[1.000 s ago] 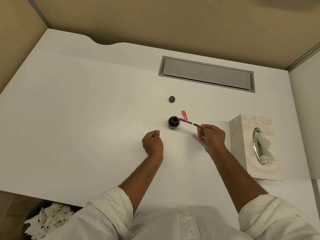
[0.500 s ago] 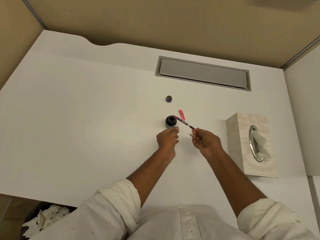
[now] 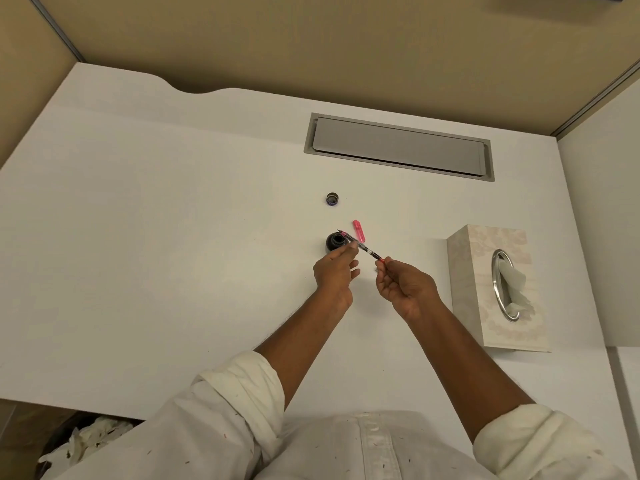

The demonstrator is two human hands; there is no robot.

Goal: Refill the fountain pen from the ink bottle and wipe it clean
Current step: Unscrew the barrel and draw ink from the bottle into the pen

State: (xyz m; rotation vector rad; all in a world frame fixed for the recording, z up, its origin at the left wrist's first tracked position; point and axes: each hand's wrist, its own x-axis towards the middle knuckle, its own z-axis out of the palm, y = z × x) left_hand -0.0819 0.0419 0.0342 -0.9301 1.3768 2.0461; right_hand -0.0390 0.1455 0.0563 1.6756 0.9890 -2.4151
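**Checker:** State of each grip?
**Operator:** The right hand (image 3: 405, 289) pinches the rear end of the fountain pen (image 3: 366, 250) between thumb and fingertips. The left hand (image 3: 336, 273) has its grip clamped on the pen's front section, just beside the ink bottle (image 3: 334, 242).

**Checker:** Pen position?
**Operator:** It is held above the table (image 3: 173, 244), slanted, with the nib end over the bottle's open mouth. Whether the nib touches ink cannot be told.

**Checker:** Markings?
**Operator:** Any print on the pen or bottle is too small to read.

**Checker:** Clearances?
**Operator:** The pink pen cap (image 3: 358, 231) lies just right of the bottle. The bottle cap (image 3: 332, 199) lies beyond the bottle, apart from it. The tissue box (image 3: 467, 271) stands near the table's right edge, well apart from the right hand, with a tissue (image 3: 516, 282) protruding. A grey hatch (image 3: 398, 147) sits toward the far edge. The table runs broad to the left. A bin (image 3: 83, 441) of crumpled tissues stands below the near left corner.

**Checker:** Change?
**Operator:** One second earlier the left hand rested curled on the table, apart from the pen. It has since closed on the pen. The right hand's grip is unchanged.
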